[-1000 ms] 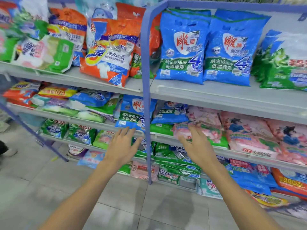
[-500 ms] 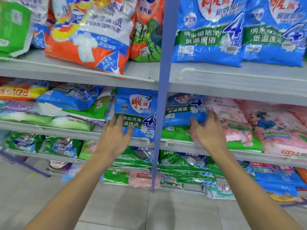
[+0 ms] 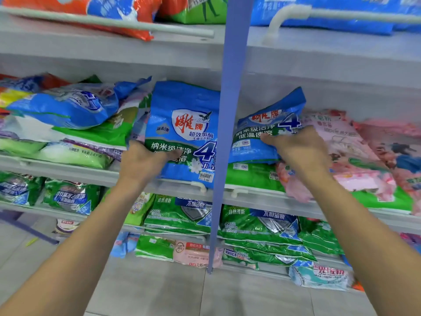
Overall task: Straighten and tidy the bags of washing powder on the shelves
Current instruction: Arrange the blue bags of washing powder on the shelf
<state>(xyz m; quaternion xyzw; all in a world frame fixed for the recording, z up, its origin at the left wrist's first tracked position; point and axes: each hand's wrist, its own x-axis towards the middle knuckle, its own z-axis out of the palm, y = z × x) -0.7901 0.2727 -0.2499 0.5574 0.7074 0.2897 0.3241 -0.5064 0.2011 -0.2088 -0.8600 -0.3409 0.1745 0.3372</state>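
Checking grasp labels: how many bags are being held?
2. Left hand holds the upright blue bag left of the post; right hand holds the tilted blue bag right of it. More may hide beneath.

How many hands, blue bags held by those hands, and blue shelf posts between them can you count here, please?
Hands: 2, the left hand and the right hand
Blue bags held: 2, the left blue bag and the right blue bag
Blue posts: 1, the blue post between the two bags
Total: 5
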